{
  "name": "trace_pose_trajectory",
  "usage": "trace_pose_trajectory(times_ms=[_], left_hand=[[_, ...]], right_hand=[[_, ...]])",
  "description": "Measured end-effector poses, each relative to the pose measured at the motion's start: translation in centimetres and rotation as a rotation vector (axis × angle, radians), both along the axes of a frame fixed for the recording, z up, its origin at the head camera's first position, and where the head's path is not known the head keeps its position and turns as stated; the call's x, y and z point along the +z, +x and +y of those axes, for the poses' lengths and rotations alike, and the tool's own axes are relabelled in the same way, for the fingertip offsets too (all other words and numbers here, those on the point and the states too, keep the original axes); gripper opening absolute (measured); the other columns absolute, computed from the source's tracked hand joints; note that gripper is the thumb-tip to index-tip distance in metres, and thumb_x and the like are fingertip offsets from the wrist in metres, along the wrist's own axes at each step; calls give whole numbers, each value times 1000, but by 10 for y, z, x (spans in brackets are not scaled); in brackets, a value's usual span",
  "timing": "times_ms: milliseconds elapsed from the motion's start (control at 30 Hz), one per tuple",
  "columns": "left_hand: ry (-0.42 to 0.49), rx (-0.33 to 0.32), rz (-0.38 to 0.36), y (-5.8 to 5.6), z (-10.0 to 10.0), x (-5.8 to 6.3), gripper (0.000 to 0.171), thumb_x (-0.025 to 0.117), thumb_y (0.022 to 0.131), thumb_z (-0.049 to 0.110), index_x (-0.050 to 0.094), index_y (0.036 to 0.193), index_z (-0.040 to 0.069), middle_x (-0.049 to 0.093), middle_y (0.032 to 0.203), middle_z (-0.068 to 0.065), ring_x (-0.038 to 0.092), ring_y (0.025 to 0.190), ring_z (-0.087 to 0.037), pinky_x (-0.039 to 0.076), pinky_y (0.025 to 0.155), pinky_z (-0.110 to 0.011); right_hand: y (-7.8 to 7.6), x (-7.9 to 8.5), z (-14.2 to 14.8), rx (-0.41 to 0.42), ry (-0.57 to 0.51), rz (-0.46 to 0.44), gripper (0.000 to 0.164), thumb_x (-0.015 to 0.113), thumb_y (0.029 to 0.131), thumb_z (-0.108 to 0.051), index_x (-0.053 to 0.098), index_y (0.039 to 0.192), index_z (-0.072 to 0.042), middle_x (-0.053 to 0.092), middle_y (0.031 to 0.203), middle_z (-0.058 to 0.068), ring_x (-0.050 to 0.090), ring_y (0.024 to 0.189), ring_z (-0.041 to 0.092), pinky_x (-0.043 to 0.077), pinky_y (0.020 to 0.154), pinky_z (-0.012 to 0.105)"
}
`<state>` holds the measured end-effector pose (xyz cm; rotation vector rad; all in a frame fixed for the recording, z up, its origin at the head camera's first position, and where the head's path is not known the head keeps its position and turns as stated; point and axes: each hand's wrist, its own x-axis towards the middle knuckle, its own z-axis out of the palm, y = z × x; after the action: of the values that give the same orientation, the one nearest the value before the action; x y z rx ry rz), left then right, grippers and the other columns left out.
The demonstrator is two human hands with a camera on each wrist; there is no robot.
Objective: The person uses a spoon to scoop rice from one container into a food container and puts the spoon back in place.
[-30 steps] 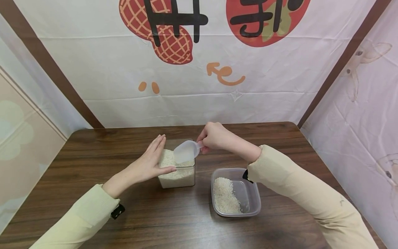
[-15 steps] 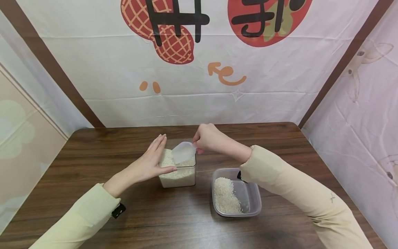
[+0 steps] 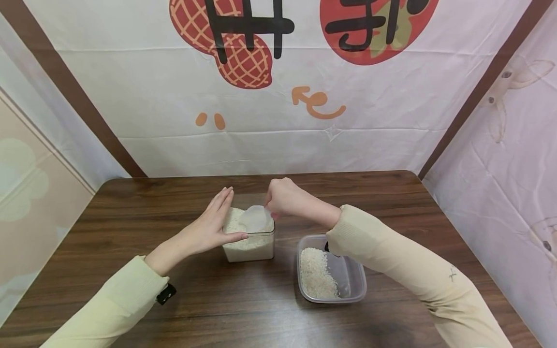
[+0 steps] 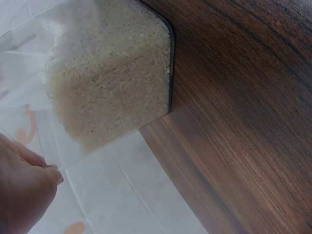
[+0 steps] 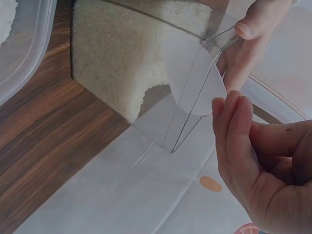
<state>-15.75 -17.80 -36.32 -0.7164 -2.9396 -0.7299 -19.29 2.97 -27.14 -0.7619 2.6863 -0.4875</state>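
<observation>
One white scoop (image 3: 255, 218), inside a clear container (image 3: 262, 235) of rice (image 3: 234, 221); lies at eight o'clock from the right-hand grip (image 3: 285, 197), which pinches its handle end. One left-hand grip (image 3: 211, 228), fingers extended, at the container's nine o'clock. One tub (image 3: 349, 274), part-filled, on the worktop (image 3: 243, 299) at the container's four o'clock.

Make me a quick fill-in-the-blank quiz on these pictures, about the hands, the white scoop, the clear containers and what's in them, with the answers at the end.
The hand gripping the translucent white plastic scoop is the person's ____ one.
The tall, clear, square-sided container holds whitish grains of ____.
In the head view, it stands to the ____ of the low, clear, rounded-square plastic tub.
The number of clear containers standing on the dark brown wood-grain table is ____.

Answers: right; rice; left; two.
</observation>
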Motion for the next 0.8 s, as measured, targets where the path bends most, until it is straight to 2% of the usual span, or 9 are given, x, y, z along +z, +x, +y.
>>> trace_pose_trajectory(times_ms=[133, 300, 533, 800], left_hand=[[0, 3, -2, 0, 0, 0, 108, 67, 75, 53, 9, 142, -10, 5, 150, -18, 1, 138, -30, 18, 107, -49], [2, 5, 2, 0, 0, -1, 109, 67, 74, 53, 9, 142, -9, 5, 150, -18, 1, 138, -30, 18, 107, -49], [1, -1, 8, -1, 0, -3, 108, 67, 75, 53, 10, 142, -9, 6, 150, -19, 1, 138, -31, 19, 106, -49], [4, -2, 9, 0, -1, -1, 107, 67, 75, 53, 10, 142, -10, 6, 150, -19, 1, 138, -30, 19, 106, -50]], right_hand=[[1, 0, -6, -24, 41, -28, 20, 54, 75, 2, 70, 66, -6, 66, 62, 4, 50, 48, 6, 34, 45, 16], [2, -1, -14, -24, 102, -15, 22, 53, 77, 2, 65, 62, -9, 63, 56, 0, 51, 47, 7, 35, 45, 16], [3, -5, -21, 20, 122, -14, 26, 49, 80, 3, 64, 63, -8, 63, 52, 1, 50, 38, 4, 37, 42, 14], [4, -6, -27, 12, 134, -25, 24, 49, 80, 4, 61, 62, -7, 61, 50, 2, 54, 40, 7, 36, 40, 14]])
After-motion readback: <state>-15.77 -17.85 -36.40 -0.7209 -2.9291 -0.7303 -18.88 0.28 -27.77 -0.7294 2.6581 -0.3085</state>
